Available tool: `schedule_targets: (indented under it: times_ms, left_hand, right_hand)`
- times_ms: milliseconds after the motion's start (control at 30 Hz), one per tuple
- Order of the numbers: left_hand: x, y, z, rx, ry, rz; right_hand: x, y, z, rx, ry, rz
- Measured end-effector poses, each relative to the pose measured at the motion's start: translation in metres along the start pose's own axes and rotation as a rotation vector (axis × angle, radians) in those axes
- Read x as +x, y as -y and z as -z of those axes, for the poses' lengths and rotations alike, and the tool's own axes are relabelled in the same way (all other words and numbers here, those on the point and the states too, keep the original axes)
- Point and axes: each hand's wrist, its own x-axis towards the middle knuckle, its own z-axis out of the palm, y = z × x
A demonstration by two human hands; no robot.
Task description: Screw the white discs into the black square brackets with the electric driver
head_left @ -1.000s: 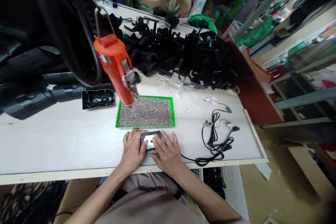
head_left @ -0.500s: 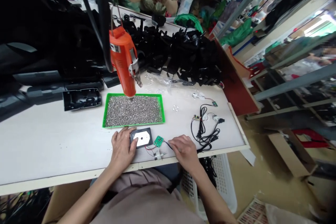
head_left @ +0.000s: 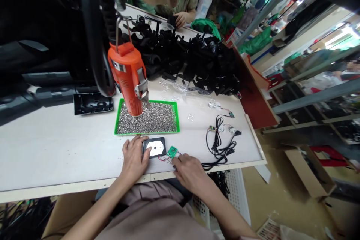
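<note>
My left hand [head_left: 135, 159] grips the left side of a flat black rectangular casing [head_left: 163, 141] with a white centre panel, the thumb lying on the panel. Beside the casing's right edge is a small green circuit board [head_left: 172, 152], joined to thin red and dark wires. My right hand [head_left: 187, 170] is just below and right of the board, fingers closed over the spot where a small motor with a white end lay; that motor is now hidden under them. Above the casing stands a green tray [head_left: 177, 120] full of small metal screws.
An orange electric screwdriver [head_left: 128, 82] hangs over the tray. A black shell [head_left: 93, 104] lies left of it. Black cables [head_left: 222, 146] with small boards lie at right. Black parts [head_left: 194, 60] are heaped behind. Across the table, a person [head_left: 171, 0] works. A white basket [head_left: 236, 191] stands below the edge.
My right hand has moved left from the dark wire to the small motor, covering it. My left hand stays on the casing. The view has shifted slightly, and the co-worker's hands have moved apart.
</note>
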Motion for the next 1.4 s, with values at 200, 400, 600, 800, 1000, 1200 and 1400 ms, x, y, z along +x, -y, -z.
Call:
schedule_targets:
  times_ms: [200,400,600,800,1000,1200,1400]
  left_hand:
    - [-0.001,0.0,-0.002,-0.019,-0.026,-0.016]
    - [-0.003,-0.001,-0.002,-0.027,-0.058,-0.039]
    - [-0.004,-0.003,-0.001,-0.059,-0.08,-0.034]
    - [-0.005,-0.002,-0.004,-0.075,-0.082,-0.022]
    - [-0.006,-0.001,-0.003,-0.084,-0.083,-0.024]
    - [-0.005,-0.002,-0.002,-0.073,-0.08,-0.022]
    - [-0.005,-0.002,-0.003,-0.072,-0.073,-0.017]
  right_hand:
    - [0.031,-0.021,0.017,0.067,-0.269,0.156]
    - [0.053,0.002,0.006,0.826,-0.319,0.165]
    - [0.058,0.006,0.001,0.97,-0.139,-0.025]
    - [0.068,-0.02,0.02,0.521,-0.101,0.263]
    - [0.071,-0.027,0.016,0.281,-0.088,0.333]
    - [0.062,-0.022,0.005,0.007,-0.205,0.305]
    - [0.064,-0.015,-0.024,-0.068,-0.629,0.087]
